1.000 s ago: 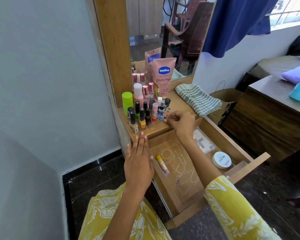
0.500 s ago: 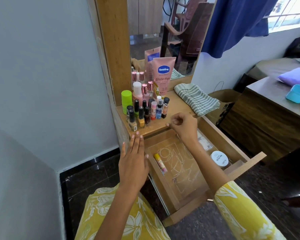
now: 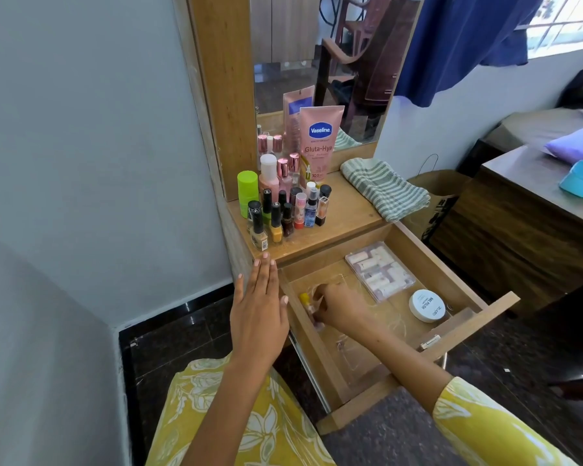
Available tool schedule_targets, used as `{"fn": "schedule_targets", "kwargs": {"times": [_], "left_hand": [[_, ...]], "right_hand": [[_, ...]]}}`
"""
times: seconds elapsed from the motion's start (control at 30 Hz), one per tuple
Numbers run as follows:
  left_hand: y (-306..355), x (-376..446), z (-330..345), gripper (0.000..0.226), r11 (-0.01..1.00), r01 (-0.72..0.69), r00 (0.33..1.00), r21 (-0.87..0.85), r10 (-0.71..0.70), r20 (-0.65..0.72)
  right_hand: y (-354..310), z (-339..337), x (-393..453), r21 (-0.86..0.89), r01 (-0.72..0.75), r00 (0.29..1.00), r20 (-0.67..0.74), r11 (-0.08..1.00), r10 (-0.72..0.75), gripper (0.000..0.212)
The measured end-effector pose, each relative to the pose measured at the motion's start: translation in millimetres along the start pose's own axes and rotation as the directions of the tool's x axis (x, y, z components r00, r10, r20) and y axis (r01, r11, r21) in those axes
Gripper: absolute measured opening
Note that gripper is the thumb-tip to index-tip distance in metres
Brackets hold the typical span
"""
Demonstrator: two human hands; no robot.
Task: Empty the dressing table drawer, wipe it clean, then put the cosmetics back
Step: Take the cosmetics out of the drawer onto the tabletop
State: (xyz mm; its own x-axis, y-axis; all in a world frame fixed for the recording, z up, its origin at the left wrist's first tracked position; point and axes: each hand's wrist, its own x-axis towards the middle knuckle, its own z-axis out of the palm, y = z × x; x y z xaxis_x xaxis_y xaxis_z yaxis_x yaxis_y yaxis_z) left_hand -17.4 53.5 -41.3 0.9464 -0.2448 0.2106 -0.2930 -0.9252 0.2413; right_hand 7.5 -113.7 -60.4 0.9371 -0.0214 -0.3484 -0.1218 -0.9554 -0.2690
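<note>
— What lies open?
— A wooden drawer (image 3: pixel 465 299), pulled out below the desk (image 3: pixel 347 223) crowded with bottles (image 3: pixel 283 210).
— The hands?
— Left hand (image 3: pixel 258 314) flat, fingers straight, beside the drawer's left wall. Right hand (image 3: pixel 339 306) inside, fingers curled round a yellow-capped tube (image 3: pixel 305 299).

A pale grey-blue wall (image 3: pixel 88 136) fills the left side, meeting a dark speckled stone floor (image 3: pixel 182 334) edged by a black skirting strip. A tall mirror (image 3: pixel 320 62) in a light wooden frame reflects a brown chair and wooden cupboard doors. To the right, a navy curtain (image 3: pixel 465 42) hangs beside a bright barred window (image 3: pixel 566 25). A dark wooden table (image 3: pixel 525 210) stands below, near a brown paper bag (image 3: pixel 435 200).
</note>
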Motion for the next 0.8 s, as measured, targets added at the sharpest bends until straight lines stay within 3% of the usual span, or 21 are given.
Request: {"fn": "schedule_targets", "kwargs": {"times": [0.13,0.37,0.43,0.5,0.6,0.7,0.8], "left_hand": [[1,-1,-4,0.06,1.0,0.01,1.0,0.008,-0.01,0.015],[2,-2,-4,0.061,1.0,0.017,1.0,-0.007,-0.016,0.018],[3,-3,-4,0.061,1.0,0.017,1.0,-0.019,-0.017,0.013],[4,-3,-4,0.061,0.999,0.023,1.0,-0.022,-0.023,0.008],[4,-2,-5,0.06,0.999,0.025,1.0,-0.021,-0.024,0.012],[4,-3,-7,0.06,0.999,0.033,0.999,-0.02,-0.033,0.006],[7,-3,-8,0.06,0.999,0.041,0.999,-0.025,-0.041,-0.004]], "right_hand": [[-1,-2,-2,0.15,-0.022,0.997,0.072,0.988,0.011,0.011],[-4,-17,-12,0.376,-0.059,0.998,-0.003,0.925,0.065,0.021],[-5,-32,-16,0.553,0.003,0.993,-0.099,0.833,0.062,0.023],[-12,-48,-22,0.689,0.18,0.956,-0.291,0.702,0.04,0.023],[-25,-59,-18,0.613,0.349,0.845,-0.532,0.709,0.043,0.026],[-34,-60,-10,0.567,0.366,0.805,-0.59,0.737,0.054,0.024],[-38,-57,-4,0.664,0.392,0.816,-0.571,0.637,0.093,0.022]]}}
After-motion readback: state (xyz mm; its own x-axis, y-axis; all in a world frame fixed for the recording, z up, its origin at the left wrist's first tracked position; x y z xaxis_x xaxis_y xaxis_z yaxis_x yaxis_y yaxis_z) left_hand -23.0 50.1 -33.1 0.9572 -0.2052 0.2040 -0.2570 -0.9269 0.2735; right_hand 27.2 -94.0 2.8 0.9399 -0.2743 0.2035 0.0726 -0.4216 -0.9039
